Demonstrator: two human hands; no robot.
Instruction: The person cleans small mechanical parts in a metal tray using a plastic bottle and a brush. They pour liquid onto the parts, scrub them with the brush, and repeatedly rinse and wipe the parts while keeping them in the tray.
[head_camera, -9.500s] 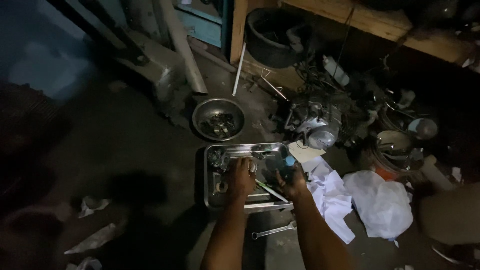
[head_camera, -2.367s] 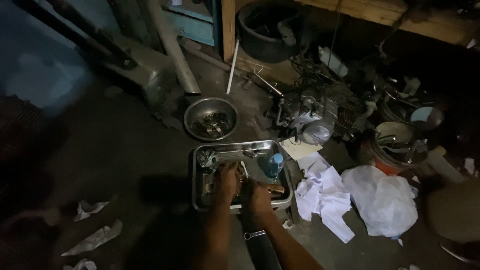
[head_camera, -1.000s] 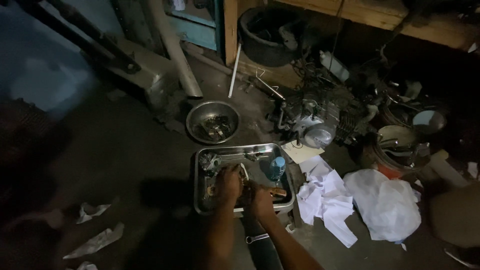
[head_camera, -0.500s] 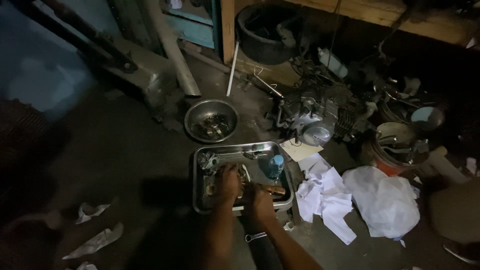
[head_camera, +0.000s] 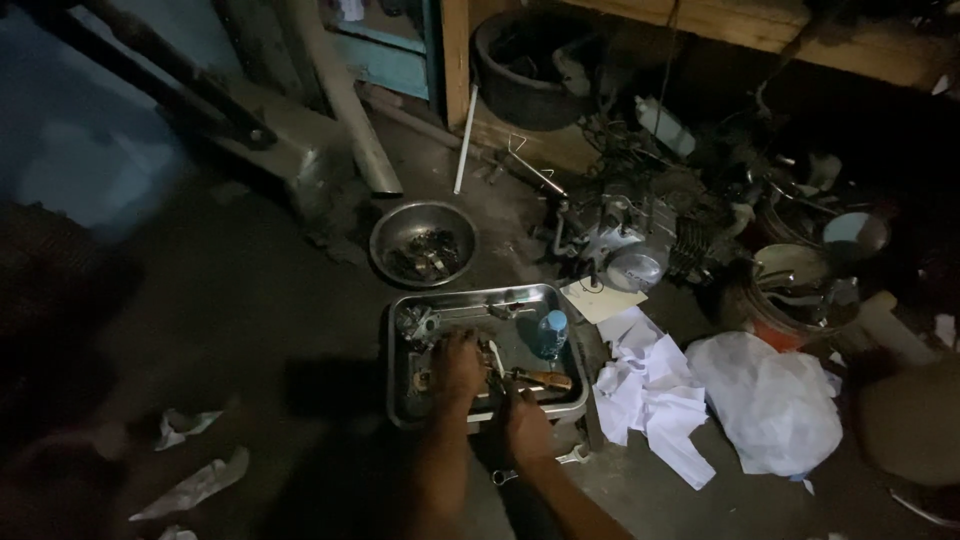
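Both my hands reach into a rectangular metal tray (head_camera: 400, 345) on the dark floor. My left hand (head_camera: 457, 364) rests, fingers curled, over small parts in the tray's middle. My right hand (head_camera: 526, 425) lies at the tray's near edge, close to a tool with a brown handle (head_camera: 543, 379); whether it grips anything is hidden in the dim light. A small blue-capped bottle (head_camera: 551, 332) stands in the tray's right part. A metal part (head_camera: 417, 322) lies in its far left corner. A spanner (head_camera: 572, 456) lies on the floor just below the tray.
A round steel bowl (head_camera: 423, 243) with small parts sits beyond the tray. An engine (head_camera: 625, 245) stands at the back right among clutter. Crumpled white paper (head_camera: 648, 390) and a white plastic bag (head_camera: 772, 400) lie to the right. Paper scraps (head_camera: 195, 485) lie at the left.
My hands have stayed in the tray; the left one shifted slightly. The view moved a little. Much earlier, both hands were further right over the tray.
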